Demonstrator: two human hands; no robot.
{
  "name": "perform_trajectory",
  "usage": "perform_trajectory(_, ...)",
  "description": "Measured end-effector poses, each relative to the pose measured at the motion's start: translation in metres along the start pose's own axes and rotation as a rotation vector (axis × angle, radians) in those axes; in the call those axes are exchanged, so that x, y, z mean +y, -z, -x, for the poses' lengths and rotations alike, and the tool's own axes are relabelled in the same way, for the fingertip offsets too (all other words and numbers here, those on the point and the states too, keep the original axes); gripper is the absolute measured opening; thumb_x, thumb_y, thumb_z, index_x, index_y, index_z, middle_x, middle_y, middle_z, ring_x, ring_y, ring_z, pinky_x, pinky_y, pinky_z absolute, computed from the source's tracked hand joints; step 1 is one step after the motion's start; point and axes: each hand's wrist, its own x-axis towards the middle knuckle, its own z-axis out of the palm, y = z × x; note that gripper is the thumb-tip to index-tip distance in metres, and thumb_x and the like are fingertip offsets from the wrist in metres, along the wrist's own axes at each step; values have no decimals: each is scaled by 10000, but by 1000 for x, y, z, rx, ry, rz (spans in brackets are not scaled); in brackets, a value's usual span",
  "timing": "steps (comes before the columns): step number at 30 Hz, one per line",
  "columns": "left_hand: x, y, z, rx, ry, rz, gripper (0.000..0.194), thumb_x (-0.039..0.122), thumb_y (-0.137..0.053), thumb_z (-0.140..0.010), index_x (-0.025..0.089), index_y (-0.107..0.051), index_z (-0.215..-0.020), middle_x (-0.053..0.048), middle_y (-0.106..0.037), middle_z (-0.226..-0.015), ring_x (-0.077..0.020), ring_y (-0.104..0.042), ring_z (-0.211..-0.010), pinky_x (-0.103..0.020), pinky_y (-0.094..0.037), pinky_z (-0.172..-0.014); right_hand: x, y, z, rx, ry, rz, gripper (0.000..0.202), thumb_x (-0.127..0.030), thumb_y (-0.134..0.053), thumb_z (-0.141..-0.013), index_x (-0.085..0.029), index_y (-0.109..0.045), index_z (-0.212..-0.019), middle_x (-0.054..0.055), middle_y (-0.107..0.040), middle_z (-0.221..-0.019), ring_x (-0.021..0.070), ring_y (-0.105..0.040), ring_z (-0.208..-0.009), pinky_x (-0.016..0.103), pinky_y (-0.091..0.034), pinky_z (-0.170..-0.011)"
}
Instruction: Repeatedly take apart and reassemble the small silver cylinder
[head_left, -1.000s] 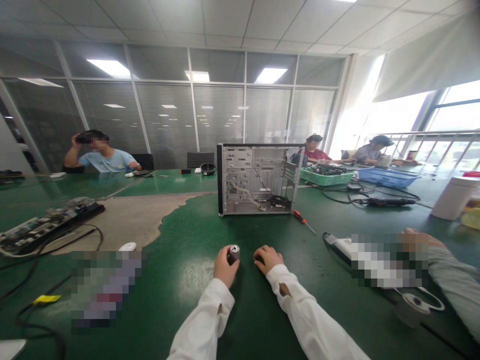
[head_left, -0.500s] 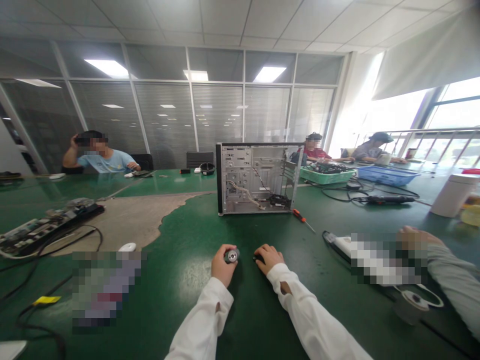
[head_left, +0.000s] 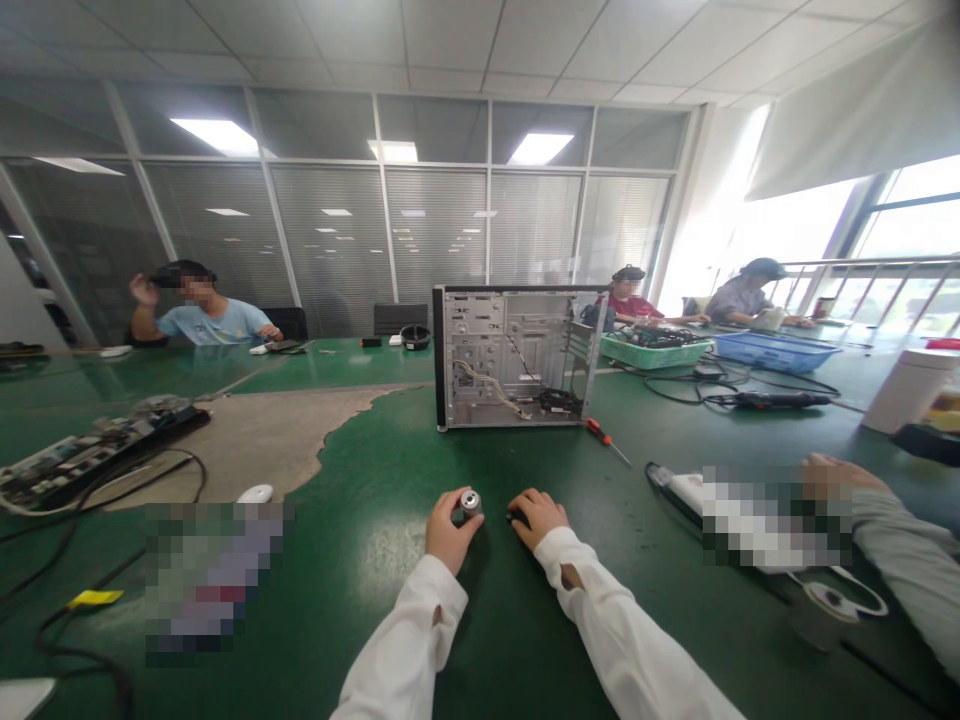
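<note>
Just left of centre, my left hand (head_left: 450, 532) grips a small metal cylinder (head_left: 470, 503), its round end facing up toward the camera. My right hand (head_left: 538, 518) rests on the green table to the right, its fingers curled round a small black object (head_left: 516, 515) that they mostly hide. The two hands are apart. Beyond them an open computer case (head_left: 517, 360) stands upright, with loose cables inside. An orange and black screwdriver (head_left: 600, 433) lies at the case's right front corner.
A power strip (head_left: 686, 492) and a neighbour's hand (head_left: 840, 475) are at the right. Green (head_left: 652, 352) and blue baskets (head_left: 776, 350) stand farther back. At the left lie a circuit assembly (head_left: 105, 450), cables and a white mouse-like object (head_left: 255, 495). Several people sit around the table.
My left hand has shifted slightly right, and the cylinder in it is tilted more upright. My right hand looks unchanged. At the far left, a person's raised hand has moved away from the head.
</note>
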Motion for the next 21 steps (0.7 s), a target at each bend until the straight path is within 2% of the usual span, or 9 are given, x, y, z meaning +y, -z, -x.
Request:
perform_trajectory(7,-3,-3,0,-82,21,-61,393,156,-589,-572,176,-533,-960,-44,-554,-945,-166,-516,-880,-297,-398,-801,2,-1,1,49,31,-52,278,-208,-510,-651,-254,-531,-924,42,-501,-975,211,-425,-926,353,-338,-714)
perform_trajectory(9,-4,-4,1,-103,11,-149,434,126,-582,-555,175,-514,-981,-42,-539,-964,-169,-492,-918,-291,-377,-824,-1,1,3,122,96,-138,336,-177,-501,-639,-235,-509,-969,55,-496,-980,207,-435,-926,348,-360,-725)
perform_trajectory(13,-5,-5,3,-147,21,-376,472,108,-539,-549,167,-485,-1015,-54,-500,-1010,-184,-448,-965,-290,-346,-835,-14,5,11,279,322,-358,387,-167,-467,-663,-213,-454,-1046,58,-488,-1001,167,-470,-876,321,-389,-771)
perform_trajectory(15,-4,-6,4,-176,43,-460,460,129,-515,-573,166,-478,-1030,-60,-491,-1019,-189,-441,-963,-290,-341,-826,-22,4,14,284,396,-433,443,-193,-477,-672,-207,-406,-1108,61,-484,-1019,154,-483,-835,309,-406,-768)
perform_trajectory(17,-2,-7,6,-210,44,-504,458,149,-494,-601,183,-469,-1056,-55,-489,-1030,-188,-439,-960,-285,-337,-819,-28,2,15,269,434,-450,489,-222,-490,-675,-198,-372,-1149,70,-478,-1044,163,-474,-875,310,-404,-784)
perform_trajectory(21,4,-6,8,-261,1,-504,450,130,-464,-622,266,-497,-1049,-19,-504,-1034,-182,-431,-965,-281,-332,-810,-31,1,14,264,428,-399,399,-213,-480,-678,-184,-447,-1074,68,-504,-1004,171,-443,-938,304,-369,-827)
